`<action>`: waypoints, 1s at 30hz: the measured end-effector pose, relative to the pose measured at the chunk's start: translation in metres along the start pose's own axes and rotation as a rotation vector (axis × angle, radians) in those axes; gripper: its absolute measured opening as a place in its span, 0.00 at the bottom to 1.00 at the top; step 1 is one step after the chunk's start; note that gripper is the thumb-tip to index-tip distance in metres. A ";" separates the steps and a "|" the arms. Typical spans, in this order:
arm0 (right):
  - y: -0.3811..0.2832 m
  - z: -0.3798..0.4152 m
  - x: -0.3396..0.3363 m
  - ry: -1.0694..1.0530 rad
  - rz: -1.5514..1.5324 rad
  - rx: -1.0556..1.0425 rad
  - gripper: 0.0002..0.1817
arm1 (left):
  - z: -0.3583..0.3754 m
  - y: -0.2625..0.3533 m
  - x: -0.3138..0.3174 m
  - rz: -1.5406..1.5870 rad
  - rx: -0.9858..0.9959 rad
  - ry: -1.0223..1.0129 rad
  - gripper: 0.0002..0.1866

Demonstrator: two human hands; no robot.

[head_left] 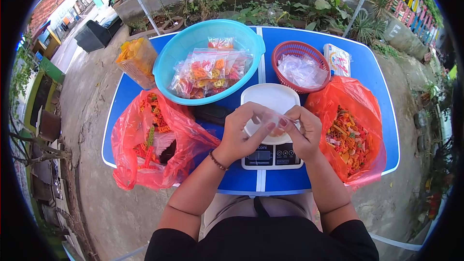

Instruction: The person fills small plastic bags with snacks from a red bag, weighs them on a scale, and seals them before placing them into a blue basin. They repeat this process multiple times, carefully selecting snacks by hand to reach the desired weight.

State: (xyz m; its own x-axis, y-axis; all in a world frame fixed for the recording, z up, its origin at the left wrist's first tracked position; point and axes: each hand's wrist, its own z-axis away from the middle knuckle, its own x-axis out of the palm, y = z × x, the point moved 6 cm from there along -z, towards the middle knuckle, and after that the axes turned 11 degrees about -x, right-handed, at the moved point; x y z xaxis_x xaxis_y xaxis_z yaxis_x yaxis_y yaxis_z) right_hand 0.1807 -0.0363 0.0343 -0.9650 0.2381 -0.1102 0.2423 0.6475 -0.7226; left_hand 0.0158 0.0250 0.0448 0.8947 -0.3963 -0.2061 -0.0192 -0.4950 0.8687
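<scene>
Both hands meet over the white kitchen scale [273, 97], pinching a small clear plastic bag [276, 119] by its upper edge. My left hand [247, 128], with a beaded bracelet at the wrist, has thumb and fingers closed on the bag's left side. Opposite it, my right hand [304, 130] pinches the bag's right side. Something orange-red shows faintly low in the bag, partly hidden by the thumbs. The scale's dark display and buttons lie just below the hands.
A blue basin [162, 67] holds several filled bags. Empty bags fill a red basket [279, 50]. Red plastic bags of colourful snacks stand left [128, 135] and right [377, 150]. A bag of yellow-orange pieces [137, 60] and a white packet [338, 60] edge the blue table [386, 116].
</scene>
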 end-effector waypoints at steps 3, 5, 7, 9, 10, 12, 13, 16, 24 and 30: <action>0.008 0.002 -0.006 0.151 -0.219 0.127 0.05 | 0.002 -0.013 0.004 0.110 -0.122 -0.064 0.12; 0.012 0.001 -0.009 0.216 -0.272 0.168 0.06 | 0.003 -0.019 0.006 0.177 -0.216 -0.063 0.13; 0.016 -0.001 -0.012 0.233 -0.231 0.193 0.10 | 0.003 -0.022 0.007 0.257 -0.268 -0.023 0.13; 0.006 -0.008 -0.002 0.313 -0.321 0.171 0.15 | 0.002 -0.025 0.006 0.350 -0.280 0.055 0.12; 0.001 -0.011 0.001 0.352 -0.367 0.161 0.17 | 0.002 -0.025 0.005 0.378 -0.285 0.075 0.11; 0.007 -0.006 0.002 0.262 -0.355 0.116 0.22 | 0.002 -0.024 -0.001 0.430 -0.295 0.117 0.10; 0.009 -0.004 0.004 0.218 -0.347 0.094 0.24 | 0.002 -0.026 -0.003 0.392 -0.300 0.110 0.10; 0.013 0.000 0.006 0.236 -0.349 0.091 0.21 | 0.003 -0.032 -0.006 0.291 -0.302 0.099 0.09; 0.016 0.000 0.003 0.116 -0.020 0.073 0.10 | -0.002 -0.005 -0.009 -0.207 -0.003 0.165 0.12; 0.001 -0.011 0.014 -0.049 0.309 -0.044 0.19 | 0.000 0.011 -0.015 -0.570 0.240 0.312 0.19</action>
State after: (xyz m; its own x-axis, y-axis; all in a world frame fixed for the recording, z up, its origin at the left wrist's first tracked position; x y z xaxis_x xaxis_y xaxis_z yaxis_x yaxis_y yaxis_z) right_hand 0.1687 -0.0250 0.0397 -0.8484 0.3938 -0.3537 0.5279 0.5809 -0.6196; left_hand 0.0015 0.0253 0.0575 0.8801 0.1996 -0.4307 0.4263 -0.7317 0.5319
